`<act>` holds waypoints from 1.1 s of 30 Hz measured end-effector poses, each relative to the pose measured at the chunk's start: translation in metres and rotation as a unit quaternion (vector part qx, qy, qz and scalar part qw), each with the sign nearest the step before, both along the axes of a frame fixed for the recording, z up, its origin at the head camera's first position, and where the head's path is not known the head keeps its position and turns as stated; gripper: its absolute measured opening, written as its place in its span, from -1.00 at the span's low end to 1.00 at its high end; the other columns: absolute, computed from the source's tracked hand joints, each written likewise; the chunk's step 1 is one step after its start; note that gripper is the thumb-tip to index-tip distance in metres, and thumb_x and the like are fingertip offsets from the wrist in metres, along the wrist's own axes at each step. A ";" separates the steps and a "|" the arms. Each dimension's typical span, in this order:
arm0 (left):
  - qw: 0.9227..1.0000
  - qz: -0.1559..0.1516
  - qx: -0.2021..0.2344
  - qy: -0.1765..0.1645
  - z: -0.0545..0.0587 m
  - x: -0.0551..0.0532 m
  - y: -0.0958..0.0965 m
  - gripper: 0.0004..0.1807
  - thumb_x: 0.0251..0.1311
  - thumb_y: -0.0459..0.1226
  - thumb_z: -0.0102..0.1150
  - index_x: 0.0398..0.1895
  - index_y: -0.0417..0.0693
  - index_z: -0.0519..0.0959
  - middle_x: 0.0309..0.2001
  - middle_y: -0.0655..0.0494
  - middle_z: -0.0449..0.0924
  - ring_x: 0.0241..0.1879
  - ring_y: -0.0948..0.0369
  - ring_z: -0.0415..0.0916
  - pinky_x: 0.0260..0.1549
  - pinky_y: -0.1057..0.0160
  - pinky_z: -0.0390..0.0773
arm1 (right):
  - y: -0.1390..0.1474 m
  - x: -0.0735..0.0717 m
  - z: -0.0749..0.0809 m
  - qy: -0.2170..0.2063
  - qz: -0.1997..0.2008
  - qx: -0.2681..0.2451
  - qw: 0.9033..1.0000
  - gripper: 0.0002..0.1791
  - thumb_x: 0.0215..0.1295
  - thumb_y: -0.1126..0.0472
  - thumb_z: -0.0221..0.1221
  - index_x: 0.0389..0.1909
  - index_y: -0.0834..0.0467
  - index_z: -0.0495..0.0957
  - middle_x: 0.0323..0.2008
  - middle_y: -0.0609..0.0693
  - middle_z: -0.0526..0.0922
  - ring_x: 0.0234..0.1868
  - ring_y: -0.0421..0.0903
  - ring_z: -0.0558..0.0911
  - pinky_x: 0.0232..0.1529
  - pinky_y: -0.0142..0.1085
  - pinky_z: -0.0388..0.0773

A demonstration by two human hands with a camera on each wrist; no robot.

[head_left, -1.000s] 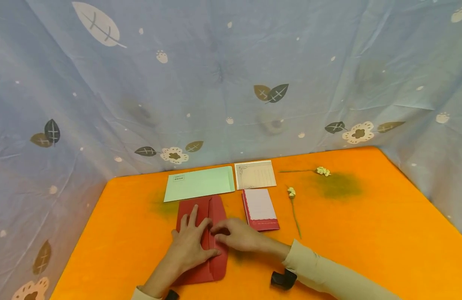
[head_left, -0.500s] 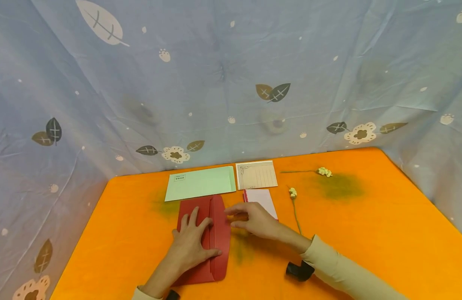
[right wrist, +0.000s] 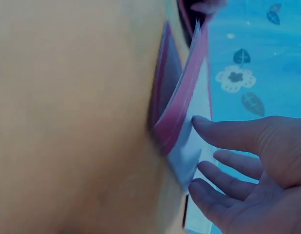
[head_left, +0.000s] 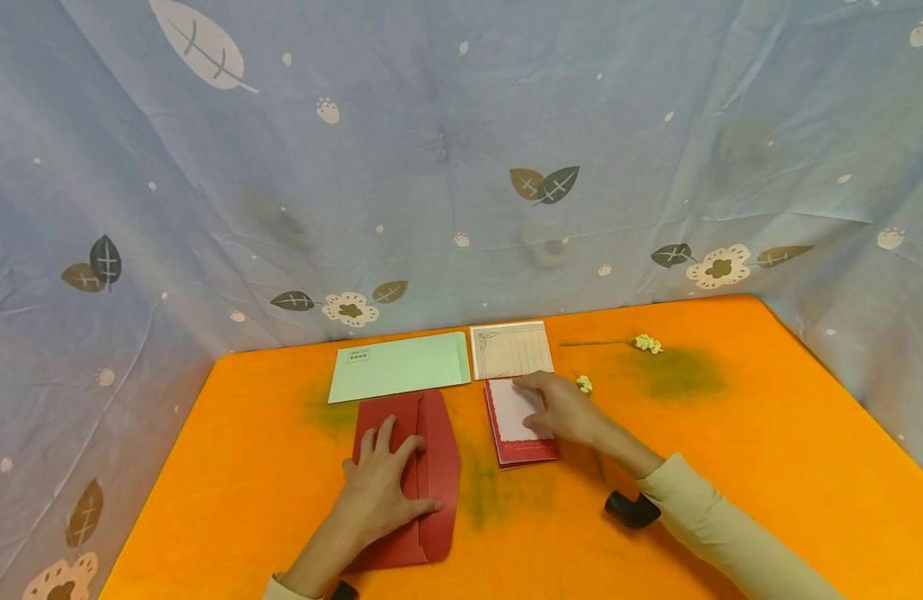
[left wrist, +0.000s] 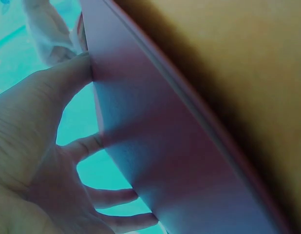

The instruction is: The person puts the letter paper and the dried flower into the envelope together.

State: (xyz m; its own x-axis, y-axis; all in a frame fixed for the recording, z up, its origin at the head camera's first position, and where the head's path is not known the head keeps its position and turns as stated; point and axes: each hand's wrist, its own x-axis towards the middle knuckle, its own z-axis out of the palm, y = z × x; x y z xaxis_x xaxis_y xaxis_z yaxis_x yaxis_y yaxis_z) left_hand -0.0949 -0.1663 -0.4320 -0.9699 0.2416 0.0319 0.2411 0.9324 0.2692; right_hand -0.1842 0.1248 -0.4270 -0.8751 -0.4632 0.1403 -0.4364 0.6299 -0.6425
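A red envelope (head_left: 443, 467) lies on the orange table with its flap side up and the flap folded out to the right. My left hand (head_left: 379, 496) rests on it, fingers and thumb spread; in the left wrist view these fingertips touch the envelope (left wrist: 160, 141). To the right is a folded red-and-white card (head_left: 510, 412), its front leaf standing a little apart from the back. My right hand (head_left: 568, 410) is over the card's right side. In the right wrist view, thumb and fingertips touch the white face of the card (right wrist: 182, 117), fingers loosely bent.
Behind the envelope lies a pale green envelope (head_left: 401, 367). Beside that is a cream lined card (head_left: 511, 350). Two stems with small pale flowers lie to the right, one flower (head_left: 646, 343) farther back, the other flower (head_left: 584, 384) partly behind my right hand. A patterned curtain (head_left: 461, 167) surrounds the table.
My right hand has left the red envelope's flap and moved right to the red-and-white card. The flap lies flatter and farther out. My left hand has stayed in place.
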 end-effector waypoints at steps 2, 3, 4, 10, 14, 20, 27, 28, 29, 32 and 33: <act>1.000 -0.001 -0.001 0.000 0.000 0.000 0.000 -0.16 -0.27 0.25 0.52 0.12 0.14 0.48 0.38 -0.30 0.14 0.25 -0.26 0.15 -0.22 -0.47 0.37 | 0.003 -0.002 -0.002 0.002 -0.007 0.016 1.000 -0.36 -0.05 0.39 0.47 0.12 0.40 0.52 0.07 0.26 0.60 0.07 0.19 0.56 0.13 0.06 0.46; 1.000 -0.001 -0.001 0.000 0.000 0.000 0.000 -0.16 -0.27 0.25 0.51 0.12 0.14 0.48 0.38 -0.30 0.14 0.25 -0.26 0.15 -0.22 -0.47 0.37 | 0.004 -0.002 -0.002 0.002 -0.010 0.021 1.000 -0.36 -0.05 0.38 0.48 0.12 0.41 0.52 0.08 0.27 0.59 0.10 0.21 0.54 0.15 0.07 0.44; 1.000 -0.002 -0.002 -0.001 0.000 0.000 0.000 -0.16 -0.27 0.25 0.51 0.12 0.14 0.48 0.38 -0.30 0.13 0.25 -0.26 0.15 -0.22 -0.47 0.37 | 0.005 -0.003 -0.003 0.002 -0.013 0.028 1.000 -0.35 -0.05 0.36 0.49 0.12 0.41 0.51 0.09 0.28 0.58 0.11 0.23 0.54 0.16 0.08 0.43; 1.000 -0.001 -0.001 -0.005 0.000 0.000 0.000 -0.16 -0.26 0.26 0.50 0.12 0.14 0.48 0.39 -0.29 0.13 0.26 -0.26 0.14 -0.21 -0.48 0.36 | 0.007 -0.004 -0.004 -0.010 -0.029 0.053 0.998 -0.29 -0.07 0.31 0.51 0.14 0.41 0.49 0.12 0.32 0.55 0.15 0.28 0.49 0.22 0.11 0.36; 1.000 0.000 0.000 -0.005 0.000 0.001 0.000 -0.16 -0.26 0.26 0.50 0.13 0.15 0.48 0.39 -0.29 0.13 0.26 -0.27 0.14 -0.20 -0.49 0.35 | 0.007 -0.004 -0.005 -0.006 -0.028 0.056 0.998 -0.27 -0.08 0.31 0.52 0.17 0.40 0.47 0.14 0.32 0.53 0.16 0.28 0.48 0.22 0.11 0.37; 1.000 0.002 0.001 -0.006 0.000 0.000 0.000 -0.16 -0.27 0.26 0.50 0.12 0.15 0.48 0.39 -0.29 0.13 0.26 -0.26 0.14 -0.19 -0.49 0.35 | 0.005 0.000 -0.008 0.012 -0.034 0.032 0.999 -0.20 -0.11 0.37 0.52 0.23 0.36 0.42 0.14 0.30 0.47 -0.02 0.16 0.55 0.04 0.01 0.52; 1.000 0.004 -0.002 -0.009 -0.001 0.000 0.000 -0.16 -0.27 0.27 0.50 0.13 0.16 0.47 0.39 -0.28 0.13 0.27 -0.26 0.13 -0.18 -0.50 0.35 | 0.002 0.004 -0.007 -0.016 -0.075 0.007 0.997 -0.05 -0.13 0.42 0.51 0.34 0.41 0.27 -0.10 0.24 0.56 -0.31 -0.03 0.54 -0.24 -0.20 0.55; 1.000 0.004 -0.002 -0.010 -0.001 0.000 0.000 -0.16 -0.27 0.27 0.50 0.13 0.16 0.47 0.39 -0.28 0.13 0.27 -0.26 0.13 -0.18 -0.50 0.34 | 0.003 0.005 -0.007 -0.023 -0.080 0.005 0.996 -0.05 -0.13 0.42 0.51 0.34 0.43 0.27 -0.16 0.21 0.59 -0.34 -0.06 0.55 -0.27 -0.23 0.55; 1.000 0.005 -0.002 -0.010 -0.001 0.000 0.000 -0.16 -0.27 0.27 0.50 0.13 0.17 0.47 0.39 -0.28 0.13 0.27 -0.26 0.13 -0.18 -0.50 0.34 | 0.003 0.005 -0.006 -0.029 -0.085 0.005 0.996 -0.07 -0.13 0.41 0.50 0.33 0.44 0.27 -0.22 0.19 0.61 -0.38 -0.08 0.55 -0.31 -0.24 0.54; 1.000 0.005 -0.002 -0.012 -0.001 0.000 0.000 -0.16 -0.27 0.27 0.50 0.13 0.17 0.47 0.39 -0.27 0.12 0.27 -0.26 0.13 -0.18 -0.49 0.34 | 0.004 0.006 -0.005 -0.050 -0.096 -0.002 0.994 -0.12 -0.12 0.40 0.50 0.29 0.46 0.32 -0.29 0.14 0.66 -0.42 -0.12 0.56 -0.33 -0.26 0.53; 1.000 0.006 -0.001 -0.013 -0.001 0.000 0.000 -0.16 -0.27 0.27 0.50 0.13 0.17 0.47 0.39 -0.27 0.12 0.27 -0.26 0.13 -0.18 -0.49 0.34 | 0.005 0.006 -0.005 -0.055 -0.099 -0.004 0.994 -0.14 -0.11 0.39 0.49 0.27 0.46 0.34 -0.29 0.14 0.66 -0.42 -0.12 0.56 -0.33 -0.25 0.53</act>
